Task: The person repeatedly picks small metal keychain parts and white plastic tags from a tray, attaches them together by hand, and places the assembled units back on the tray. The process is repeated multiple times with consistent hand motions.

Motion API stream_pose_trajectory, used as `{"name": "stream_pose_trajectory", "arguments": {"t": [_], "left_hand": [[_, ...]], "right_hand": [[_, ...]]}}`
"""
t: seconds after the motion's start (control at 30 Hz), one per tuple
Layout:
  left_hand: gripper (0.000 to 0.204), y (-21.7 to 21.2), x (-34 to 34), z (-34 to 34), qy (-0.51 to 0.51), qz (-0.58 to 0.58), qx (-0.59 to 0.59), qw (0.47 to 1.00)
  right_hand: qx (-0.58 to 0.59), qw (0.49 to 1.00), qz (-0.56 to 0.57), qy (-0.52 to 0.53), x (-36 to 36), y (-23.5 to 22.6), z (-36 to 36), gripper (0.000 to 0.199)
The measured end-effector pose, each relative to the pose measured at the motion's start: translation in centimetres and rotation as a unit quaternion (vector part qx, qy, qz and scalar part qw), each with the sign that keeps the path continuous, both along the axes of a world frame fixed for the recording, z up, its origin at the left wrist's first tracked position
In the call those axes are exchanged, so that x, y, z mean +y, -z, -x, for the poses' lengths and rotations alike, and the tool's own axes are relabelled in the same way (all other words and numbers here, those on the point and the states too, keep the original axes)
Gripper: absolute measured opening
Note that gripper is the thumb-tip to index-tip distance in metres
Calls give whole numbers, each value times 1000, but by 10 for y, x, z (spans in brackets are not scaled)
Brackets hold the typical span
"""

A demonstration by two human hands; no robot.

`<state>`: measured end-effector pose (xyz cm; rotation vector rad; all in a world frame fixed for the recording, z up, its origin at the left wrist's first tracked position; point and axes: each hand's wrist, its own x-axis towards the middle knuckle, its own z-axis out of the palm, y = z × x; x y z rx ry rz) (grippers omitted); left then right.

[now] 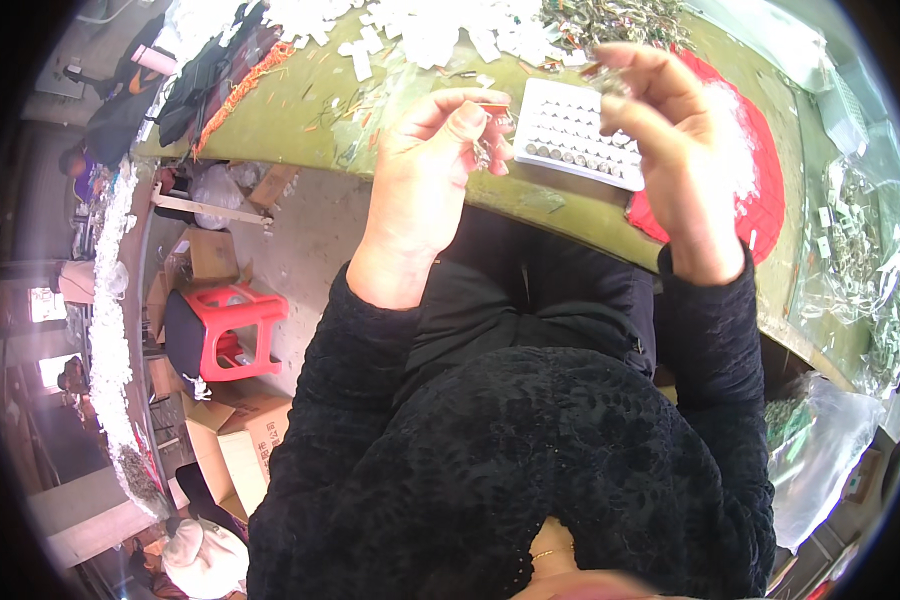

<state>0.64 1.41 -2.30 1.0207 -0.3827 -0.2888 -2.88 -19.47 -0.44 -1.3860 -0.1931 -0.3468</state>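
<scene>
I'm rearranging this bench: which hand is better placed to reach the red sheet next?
Probably the right hand: in view it overlaps the red sheet, while the left hand pinches a small piece left of the white tray.

Red plastic stool (215,318) at left, black cover on its seat; open cardboard box (245,450) near it; translucent bag (213,195) on the floor beyond; dark cloth (190,110) at upper left, orange strand (238,92) beside it; pink cylinder (154,59) nearby; person in pale clothing (210,562) at lower left; clear plastic sheeting (825,465) hanging at lower right.

Orange-edged piece (496,108) in left grip (425,165), blurred silvery piece (616,84) in right grip (678,125)
</scene>
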Motion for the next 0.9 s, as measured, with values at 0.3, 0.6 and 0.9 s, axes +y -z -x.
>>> {"name": "stream_pose_trajectory", "arguments": {"t": [0.3, 0.6, 0.9], "left_hand": [[19, -4, -3, 3, -55, -89, 19, 994], [23, 0, -7, 21, -133, -229, -232, 936], [34, -13, 15, 30, -111, -393, -448, 795]], "right_hand": [[-136, 874, 409, 225, -20, -22, -32, 25], [76, 991, 88, -72, 38, 7, 27, 25], [187, 924, -235, -237, 27, 10, 34, 19]]}}
